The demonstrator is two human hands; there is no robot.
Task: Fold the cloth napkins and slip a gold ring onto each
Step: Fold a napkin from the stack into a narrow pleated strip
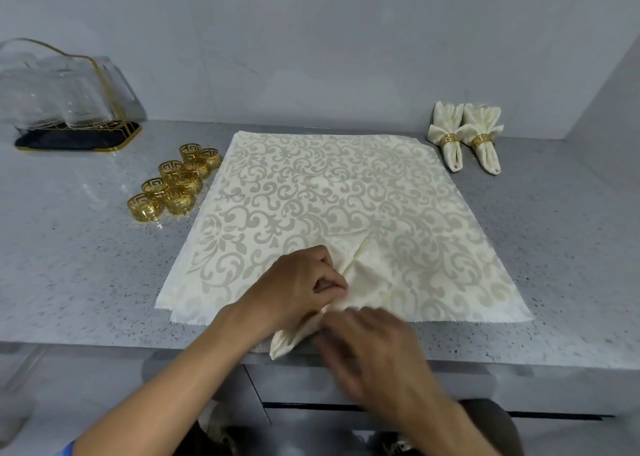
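I see my left hand point(304, 282) pinching a cream damask napkin point(360, 275) at the speckled table point(86, 282) near edge; my blurred right hand point(374, 344), grip unclear.

Speckled grey countertop point(86, 265), flat napkin stack point(329, 192), gold rings point(176, 181), two ringed napkins point(465, 135), glass rack point(69, 102)

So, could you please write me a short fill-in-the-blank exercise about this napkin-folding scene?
1. The number of finished napkins already wearing rings at the back right is ____.
2. The loose gold rings sit to the ____ of the spread napkins.
3. The left hand pinches a ____ of cloth.
4. The counter is speckled ____.

Missing words: two; left; fold; grey
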